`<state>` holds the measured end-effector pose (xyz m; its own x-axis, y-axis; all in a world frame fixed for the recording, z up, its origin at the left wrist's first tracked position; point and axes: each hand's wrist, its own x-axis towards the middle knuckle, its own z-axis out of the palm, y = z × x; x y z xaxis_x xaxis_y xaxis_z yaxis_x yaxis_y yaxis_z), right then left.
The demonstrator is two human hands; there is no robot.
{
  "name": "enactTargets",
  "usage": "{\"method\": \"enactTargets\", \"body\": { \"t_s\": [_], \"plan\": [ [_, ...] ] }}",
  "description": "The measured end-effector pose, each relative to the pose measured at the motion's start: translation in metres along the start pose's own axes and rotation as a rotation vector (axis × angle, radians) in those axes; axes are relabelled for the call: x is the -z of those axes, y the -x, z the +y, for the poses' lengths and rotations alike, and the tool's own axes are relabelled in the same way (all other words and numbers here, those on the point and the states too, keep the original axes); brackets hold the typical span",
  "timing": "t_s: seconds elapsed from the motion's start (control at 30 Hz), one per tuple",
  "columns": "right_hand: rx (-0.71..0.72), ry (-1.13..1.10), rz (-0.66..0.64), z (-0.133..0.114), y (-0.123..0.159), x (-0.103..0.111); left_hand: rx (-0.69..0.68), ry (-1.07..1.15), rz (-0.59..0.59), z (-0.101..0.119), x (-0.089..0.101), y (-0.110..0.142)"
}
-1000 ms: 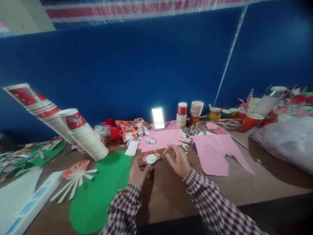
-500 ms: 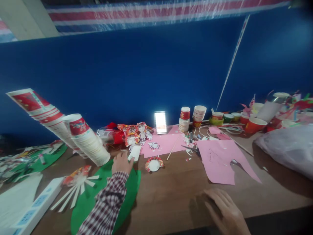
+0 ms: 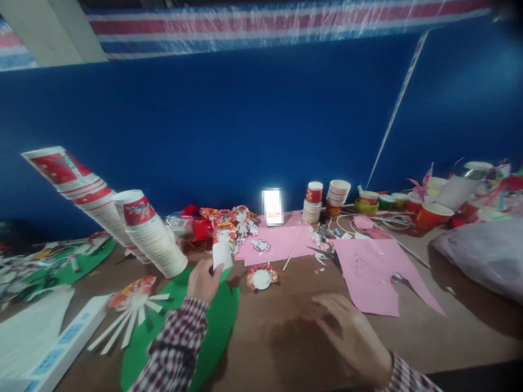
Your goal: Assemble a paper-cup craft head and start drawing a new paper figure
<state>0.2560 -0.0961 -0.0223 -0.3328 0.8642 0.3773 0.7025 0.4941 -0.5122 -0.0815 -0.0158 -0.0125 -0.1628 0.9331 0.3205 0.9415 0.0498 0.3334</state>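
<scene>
My left hand (image 3: pixel 203 280) is closed on a small white paper strip (image 3: pixel 222 254), lifted just above the green paper sheet (image 3: pixel 212 332). My right hand (image 3: pixel 354 337) hovers low over the brown table (image 3: pixel 286 337) with fingers spread, holding nothing. Between the hands lies a round cut cup base with a red patterned rim (image 3: pixel 262 276). A thin wooden stick (image 3: pixel 293 250) lies on the pink paper behind it.
Two leaning stacks of paper cups (image 3: pixel 134 223) stand at the left. Behind are paper figures (image 3: pixel 232 220), upright cup stacks (image 3: pixel 327 198) and scissors (image 3: pixel 327 255). A large pink sheet (image 3: pixel 368 272) and a plastic bag (image 3: pixel 482 256) lie right. A fanned cut cup (image 3: pixel 131 299) lies left.
My left hand left the round cup base, reached left to the white strip and lifted it. My right hand drew back toward me, then moved forward a little.
</scene>
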Motion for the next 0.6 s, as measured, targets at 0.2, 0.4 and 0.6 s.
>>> {"method": "enactTargets", "body": {
  "t_s": [0.2, 0.4, 0.6],
  "plan": [
    [0.104, -0.037, -0.096, 0.000, -0.103, -0.022, 0.040, 0.476, -0.129, 0.011, 0.004, 0.099],
    [-0.049, 0.083, -0.260, 0.021, -0.191, -0.071, 0.250, 0.597, -0.146, 0.008, -0.022, 0.148],
    [-0.160, 0.145, -0.298, 0.030, -0.237, -0.100, 0.236, 0.664, -0.165, 0.000, -0.029, 0.140]
  ]
}}
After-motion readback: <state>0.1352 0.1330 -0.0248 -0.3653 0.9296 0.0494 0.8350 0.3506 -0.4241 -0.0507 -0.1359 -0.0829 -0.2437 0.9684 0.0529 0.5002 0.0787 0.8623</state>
